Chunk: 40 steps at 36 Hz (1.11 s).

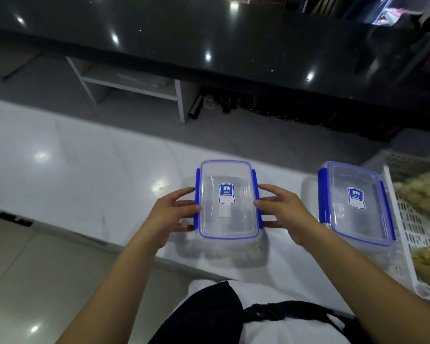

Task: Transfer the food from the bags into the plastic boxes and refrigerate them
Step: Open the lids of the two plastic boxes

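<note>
A clear plastic box (227, 202) with a blue-clipped lid and a blue label stands on the white counter (85, 170), lid on. My left hand (171, 214) grips its left blue clip, thumb on the lid edge. My right hand (286, 212) grips its right clip the same way. A second identical closed box (358, 204) stands to the right. Bags of pale food (425, 192) lie in a white slotted basket (407, 227) at the far right.
Beyond the white counter runs a glossy black countertop (209, 33) with white shelving (134, 85) and dark bottles beneath it. The counter's near edge is just in front of my body. A tiled floor lies at lower left.
</note>
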### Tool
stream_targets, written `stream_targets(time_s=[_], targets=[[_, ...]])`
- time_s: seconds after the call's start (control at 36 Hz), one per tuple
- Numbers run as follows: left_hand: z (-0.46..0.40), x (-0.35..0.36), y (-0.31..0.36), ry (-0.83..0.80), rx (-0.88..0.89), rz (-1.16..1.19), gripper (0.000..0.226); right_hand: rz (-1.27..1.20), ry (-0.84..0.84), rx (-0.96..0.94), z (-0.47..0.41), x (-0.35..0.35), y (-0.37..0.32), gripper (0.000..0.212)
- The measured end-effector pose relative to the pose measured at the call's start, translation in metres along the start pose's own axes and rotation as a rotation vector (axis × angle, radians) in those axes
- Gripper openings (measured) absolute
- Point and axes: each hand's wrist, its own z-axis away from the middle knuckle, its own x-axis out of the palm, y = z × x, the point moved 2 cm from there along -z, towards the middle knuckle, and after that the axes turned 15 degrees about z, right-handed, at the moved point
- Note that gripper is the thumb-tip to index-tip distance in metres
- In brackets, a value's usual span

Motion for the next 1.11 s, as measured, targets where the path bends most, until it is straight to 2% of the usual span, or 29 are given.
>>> stream_targets(time_s=[0.25, 0.42, 0.47, 0.53, 0.58, 0.67, 0.75, 0.83, 0.94, 1.11], targets=[[-0.006, -0.004, 0.002, -0.047, -0.05, 0.027, 0.052, 0.16, 0.074, -0.082, -0.001, 0.011, 0.002, 0.061], [-0.01, -0.008, 0.005, -0.043, -0.06, 0.011, 0.05, 0.036, 0.052, -0.022, -0.009, -0.002, 0.004, 0.056], [-0.01, -0.007, 0.007, 0.029, -0.026, -0.006, 0.051, 0.004, 0.036, 0.009, -0.013, -0.007, 0.007, 0.054], [-0.008, -0.005, 0.01, 0.154, 0.073, -0.156, 0.055, -0.025, -0.012, 0.045, -0.016, -0.01, 0.009, 0.048], [-0.004, 0.003, 0.015, 0.187, 0.197, -0.401, 0.062, -0.033, -0.059, 0.066, -0.019, -0.011, 0.01, 0.045], [0.006, 0.024, 0.018, 0.056, 0.304, -0.707, 0.077, -0.04, -0.093, 0.081, -0.025, -0.012, 0.01, 0.041], [0.01, 0.047, 0.008, -0.085, 0.264, -0.961, 0.097, -0.111, -0.152, 0.154, -0.028, -0.009, 0.014, 0.041], [0.008, 0.056, -0.004, -0.12, 0.229, -1.161, 0.111, -0.184, -0.201, 0.209, -0.03, -0.004, 0.022, 0.043], [-0.001, 0.05, -0.009, -0.11, 0.276, -1.191, 0.115, -0.211, -0.209, 0.207, -0.031, -0.002, 0.024, 0.042], [-0.009, 0.045, -0.01, -0.154, 0.258, -1.16, 0.118, -0.223, -0.168, 0.205, -0.027, -0.011, 0.03, 0.037]])
